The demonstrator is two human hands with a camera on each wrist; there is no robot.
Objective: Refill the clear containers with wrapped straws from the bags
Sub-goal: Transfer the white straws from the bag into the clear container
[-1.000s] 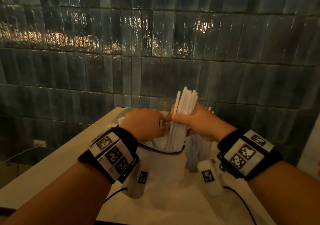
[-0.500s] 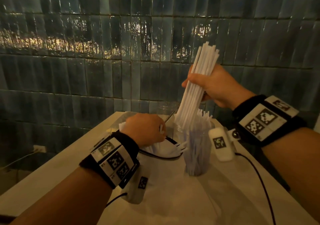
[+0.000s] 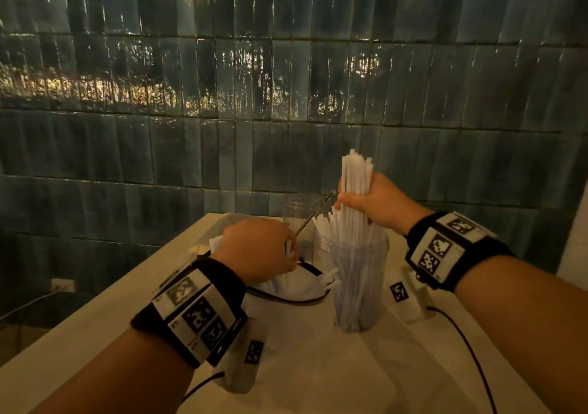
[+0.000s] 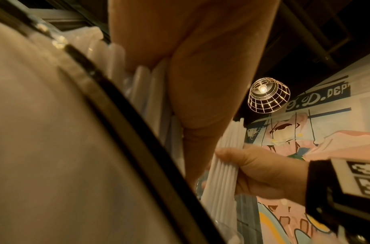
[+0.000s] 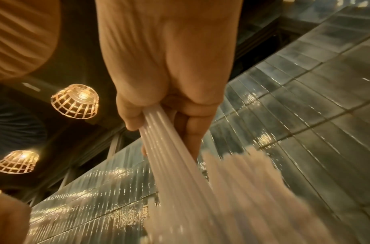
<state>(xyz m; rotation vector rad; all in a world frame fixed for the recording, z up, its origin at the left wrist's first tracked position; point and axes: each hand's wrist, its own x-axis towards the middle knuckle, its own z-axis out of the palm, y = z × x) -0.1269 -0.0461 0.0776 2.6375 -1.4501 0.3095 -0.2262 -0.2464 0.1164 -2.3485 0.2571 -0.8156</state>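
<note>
Paper-wrapped straws (image 3: pixel 355 178) in bundle, right hand (image 3: pixel 378 205) fisted round mid-length; below grip, lower ends entering clear container (image 3: pixel 358 283), already well stocked. Likely light, stiff together, wrappers slippery: hold mid-bundle, firm. Left of grip, left hand (image 3: pixel 259 249) pinching rim of bag (image 3: pixel 286 296), few straws under fingers. Table (image 3: pixel 95 318) underneath.
</note>
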